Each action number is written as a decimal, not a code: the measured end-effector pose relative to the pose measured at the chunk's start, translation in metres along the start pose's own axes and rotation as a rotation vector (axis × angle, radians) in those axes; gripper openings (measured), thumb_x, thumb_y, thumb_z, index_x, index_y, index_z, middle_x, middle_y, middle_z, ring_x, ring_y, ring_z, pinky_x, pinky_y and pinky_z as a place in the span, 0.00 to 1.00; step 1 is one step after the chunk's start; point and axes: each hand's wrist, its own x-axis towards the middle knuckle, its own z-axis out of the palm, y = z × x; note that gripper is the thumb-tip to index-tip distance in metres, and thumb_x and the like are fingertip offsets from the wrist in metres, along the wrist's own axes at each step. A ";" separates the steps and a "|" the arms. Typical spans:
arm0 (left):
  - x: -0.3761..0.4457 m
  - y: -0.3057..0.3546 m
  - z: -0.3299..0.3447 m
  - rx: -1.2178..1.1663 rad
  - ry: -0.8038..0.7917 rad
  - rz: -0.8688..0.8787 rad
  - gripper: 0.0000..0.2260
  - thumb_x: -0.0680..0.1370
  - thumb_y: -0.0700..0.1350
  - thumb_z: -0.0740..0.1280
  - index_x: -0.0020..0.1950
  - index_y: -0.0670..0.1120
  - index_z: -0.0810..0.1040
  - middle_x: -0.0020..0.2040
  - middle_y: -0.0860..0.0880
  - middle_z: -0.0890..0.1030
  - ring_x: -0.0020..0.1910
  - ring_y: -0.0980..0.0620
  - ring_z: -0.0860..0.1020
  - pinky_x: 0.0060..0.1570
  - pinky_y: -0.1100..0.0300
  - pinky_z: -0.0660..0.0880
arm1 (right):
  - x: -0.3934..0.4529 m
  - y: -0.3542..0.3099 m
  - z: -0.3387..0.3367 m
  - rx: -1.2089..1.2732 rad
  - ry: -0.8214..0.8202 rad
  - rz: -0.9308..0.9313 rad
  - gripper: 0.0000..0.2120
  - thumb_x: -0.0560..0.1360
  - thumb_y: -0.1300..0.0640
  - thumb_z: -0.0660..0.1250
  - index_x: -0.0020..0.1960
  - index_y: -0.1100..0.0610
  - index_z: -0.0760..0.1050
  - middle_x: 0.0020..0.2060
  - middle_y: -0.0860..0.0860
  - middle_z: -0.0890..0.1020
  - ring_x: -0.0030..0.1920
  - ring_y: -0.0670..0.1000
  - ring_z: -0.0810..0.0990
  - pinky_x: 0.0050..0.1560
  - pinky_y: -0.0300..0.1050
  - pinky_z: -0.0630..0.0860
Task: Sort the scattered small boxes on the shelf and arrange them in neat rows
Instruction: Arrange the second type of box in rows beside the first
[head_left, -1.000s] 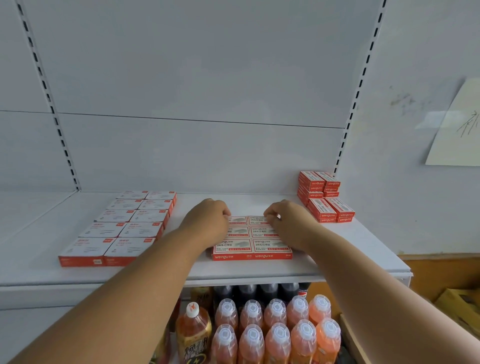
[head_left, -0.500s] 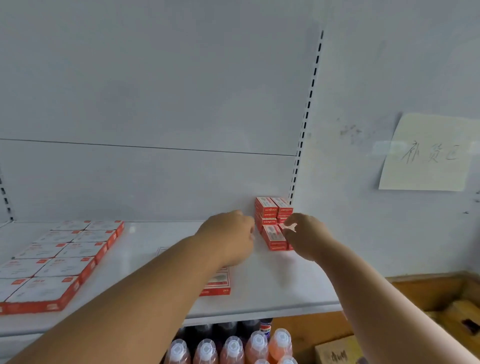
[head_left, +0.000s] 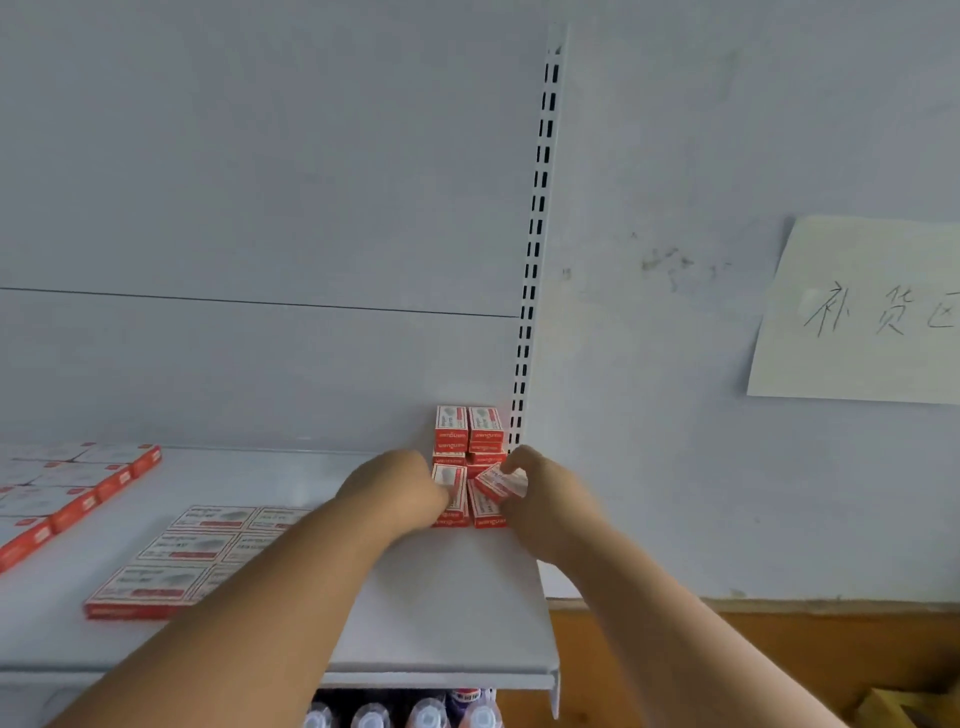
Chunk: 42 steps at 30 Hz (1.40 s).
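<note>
Where the white shelf (head_left: 457, 597) meets the slotted upright (head_left: 535, 260) at its right rear corner, a small stack of red-and-white boxes (head_left: 470, 431) stands, two wide and piled in layers against the back panel. Each box has a red end with white lettering and a pale top with a grey picture. In front of the stack two more boxes lie flat on the shelf: the left front box (head_left: 451, 496) and the right front box (head_left: 485, 512), side by side and touching.

One tilted box (head_left: 500, 482) is lifted above the right front box, its corner raised, pinched in the fingers of the right hand (head_left: 540, 499), which curl round it from the right. The left hand (head_left: 400, 491) is curled with its knuckles up, its fingers against the left side of the left front box; whether it grips that box or only presses it cannot be told, since the fingertips are hidden.

Further left, well apart from the hands, a middle group of flat boxes (head_left: 176, 566) lies in two columns near the shelf's front edge, and another far-left group (head_left: 67, 493) runs in rows out of view.

Below the shelf, bottle caps (head_left: 426, 714) show in a row. A paper note (head_left: 862, 312) with handwriting is stuck on the wall to the right
</note>
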 end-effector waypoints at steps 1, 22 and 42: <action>-0.003 0.000 0.000 -0.034 0.025 -0.016 0.17 0.77 0.57 0.65 0.36 0.46 0.73 0.34 0.49 0.76 0.35 0.50 0.75 0.31 0.60 0.66 | 0.000 0.004 0.000 0.022 0.049 -0.020 0.19 0.74 0.60 0.62 0.63 0.47 0.70 0.52 0.50 0.77 0.43 0.51 0.77 0.35 0.40 0.70; -0.054 -0.069 -0.047 -0.982 0.441 -0.059 0.08 0.81 0.43 0.65 0.56 0.55 0.77 0.49 0.50 0.82 0.44 0.50 0.83 0.43 0.53 0.83 | -0.003 -0.075 0.007 1.411 -0.054 0.000 0.04 0.76 0.68 0.67 0.50 0.63 0.74 0.43 0.63 0.85 0.40 0.58 0.83 0.41 0.48 0.78; 0.013 -0.202 -0.046 -0.257 0.137 -0.028 0.10 0.79 0.41 0.60 0.57 0.51 0.76 0.52 0.52 0.79 0.49 0.50 0.77 0.44 0.57 0.75 | 0.005 -0.166 0.101 0.104 0.059 0.193 0.13 0.75 0.59 0.63 0.59 0.54 0.78 0.50 0.51 0.82 0.46 0.54 0.81 0.40 0.43 0.77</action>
